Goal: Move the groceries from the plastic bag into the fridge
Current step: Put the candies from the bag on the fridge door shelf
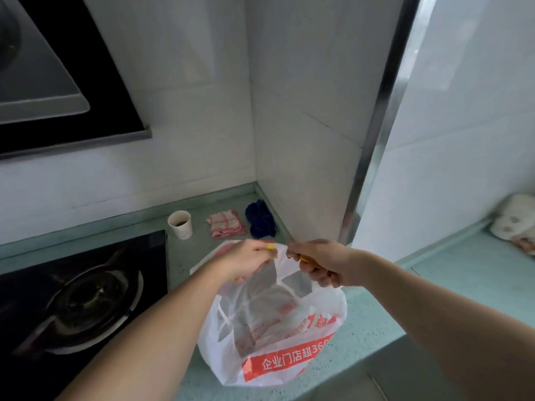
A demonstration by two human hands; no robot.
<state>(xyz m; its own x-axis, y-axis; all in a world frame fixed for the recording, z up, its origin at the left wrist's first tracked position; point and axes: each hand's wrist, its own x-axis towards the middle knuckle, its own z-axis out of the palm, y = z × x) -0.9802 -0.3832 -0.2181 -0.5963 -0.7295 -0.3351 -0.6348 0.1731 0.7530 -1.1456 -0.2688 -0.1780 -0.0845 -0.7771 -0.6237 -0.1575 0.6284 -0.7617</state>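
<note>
White and thin, the plastic bag (272, 328) sits on the green worktop (376, 322), just beside the black stove (81, 293). It has red writing on the front. Its top is pulled open.

Both hands are up at the mouth of the bag. The left hand (246, 260) is curled round the bag's edge and something yellow (271, 246). I cannot tell what the yellow thing is. The right hand (321, 263) is curled round an orange-brown thing (307, 259) and maybe the bag handle too. It is too blurry to be sure.

The groceries are mostly still in the bag, I think. Shapes show through the plastic. No fridge can be seen for sure.

What could go wrong? The bag is soft and floppy. If the hands pull too hard, the thin plastic could rip. If one hand lets go, the bag could slump and things could roll out onto the worktop or off its front edge. The stove is close, so the bag could slide onto it. A paper cup (180, 224) and some cloths (225, 224) sit behind, and a big pull could knock the cup over.
</note>
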